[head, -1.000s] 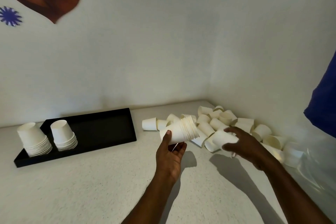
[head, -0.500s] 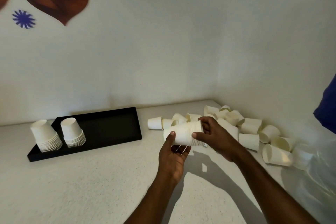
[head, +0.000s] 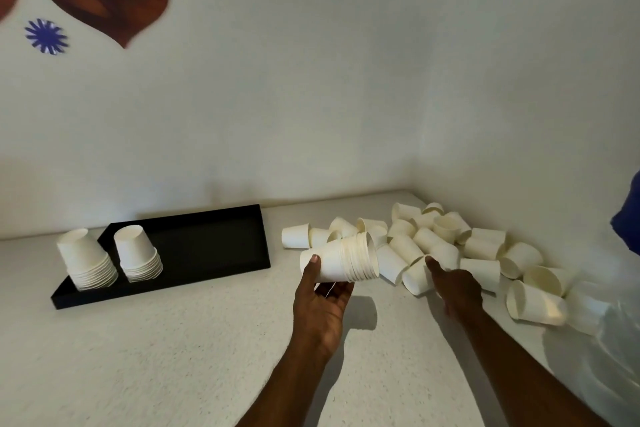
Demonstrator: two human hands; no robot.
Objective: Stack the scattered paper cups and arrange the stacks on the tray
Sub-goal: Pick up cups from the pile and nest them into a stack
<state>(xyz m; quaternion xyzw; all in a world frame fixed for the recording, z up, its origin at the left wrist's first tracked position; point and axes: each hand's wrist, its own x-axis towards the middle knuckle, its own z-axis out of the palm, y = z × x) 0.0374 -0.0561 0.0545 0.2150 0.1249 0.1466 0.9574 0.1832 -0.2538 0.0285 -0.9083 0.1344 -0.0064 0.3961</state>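
My left hand (head: 322, 302) grips a stack of nested white paper cups (head: 346, 262), held on its side above the counter with the rims pointing right. My right hand (head: 455, 286) is down at the pile of loose paper cups (head: 450, 243) in the corner. Its thumb lies on a cup on its side (head: 415, 277), and its fingers are hidden behind the back of the hand. A black tray (head: 207, 246) sits at the left. Two upside-down cup stacks (head: 86, 260) (head: 138, 253) stand on its left end.
Walls meet in a corner right behind the cup pile. Crinkled clear plastic (head: 609, 340) lies at the right edge of the speckled counter (head: 173, 357). A blue sleeve (head: 628, 218) shows at the far right.
My right hand pushed a cup onto the stack in my left hand, then left the stack and dropped right to the pile. The view has shifted a little.
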